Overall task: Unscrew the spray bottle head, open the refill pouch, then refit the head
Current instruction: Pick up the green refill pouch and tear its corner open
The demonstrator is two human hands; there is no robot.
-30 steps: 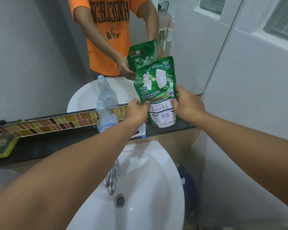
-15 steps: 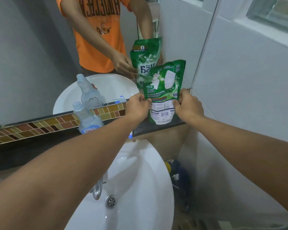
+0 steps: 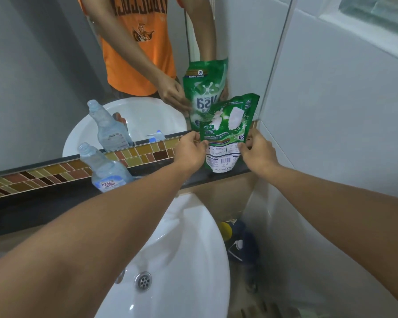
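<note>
A green refill pouch (image 3: 228, 127) stands upright on the dark shelf (image 3: 55, 203) at the right end, close to the mirror. My left hand (image 3: 190, 152) grips its left edge and my right hand (image 3: 256, 152) grips its right edge, both at mid height. A clear spray bottle (image 3: 104, 168) with a blue label stands on the shelf to the left, its neck bare, with no head on it. The spray head is hidden behind my left arm; only its reflection (image 3: 156, 136) shows in the mirror.
A white sink (image 3: 193, 260) with a drain (image 3: 143, 281) lies below the shelf. A mirror (image 3: 55, 76) above a tiled strip (image 3: 55, 171) reflects a person in an orange shirt. White tiled wall (image 3: 331, 111) stands at the right. Dark bottles (image 3: 239, 237) sit on the floor beside the sink.
The pouch has come lower and further right, down onto the shelf's right end, still held by both hands. The view has shifted so the bottle sits further left.
</note>
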